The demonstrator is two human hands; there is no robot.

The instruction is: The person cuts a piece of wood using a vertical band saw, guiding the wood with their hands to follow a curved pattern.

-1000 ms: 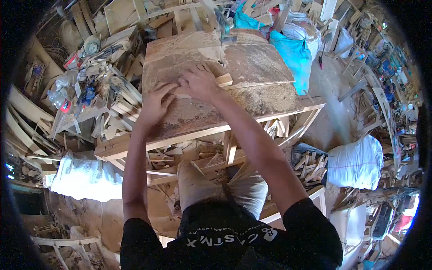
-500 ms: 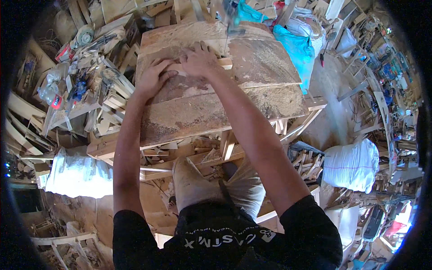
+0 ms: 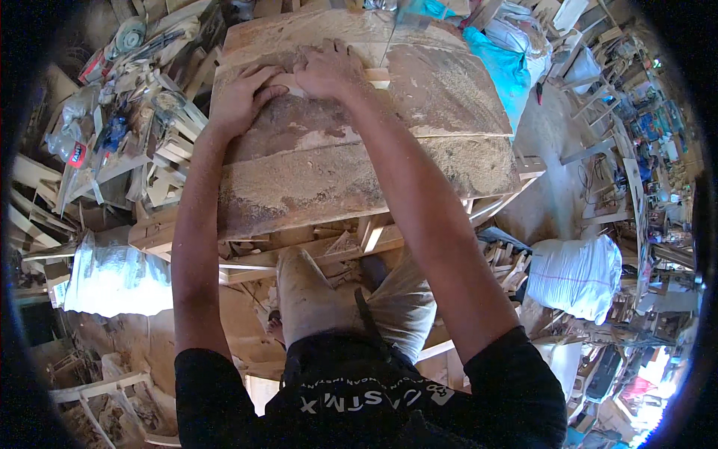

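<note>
A pale strip of wood [image 3: 376, 75] lies across a dusty brown wooden worktop [image 3: 299, 165]. My left hand [image 3: 241, 99] grips the strip near its left end, with the thumb and fingers around it. Over its middle lies my right hand [image 3: 327, 71], fingers bent across the wood and hiding much of it. The strip's right end sticks out past my right hand. Just beyond that end, a thin upright saw blade [image 3: 387, 46] shows as a fine line at the worktop. Sawdust covers much of the boards.
Wood offcuts [image 3: 168, 150] are piled left of the worktop, with a clear plastic bottle [image 3: 67, 146] among them. A turquoise bag [image 3: 501, 71] touches the far right side. White sacks stand at the lower left [image 3: 120, 277] and right [image 3: 576, 277].
The view has shifted, so the worktop and both hands sit higher in the picture. Both hands remain on the wood strip, with little visible movement over the worktop.
</note>
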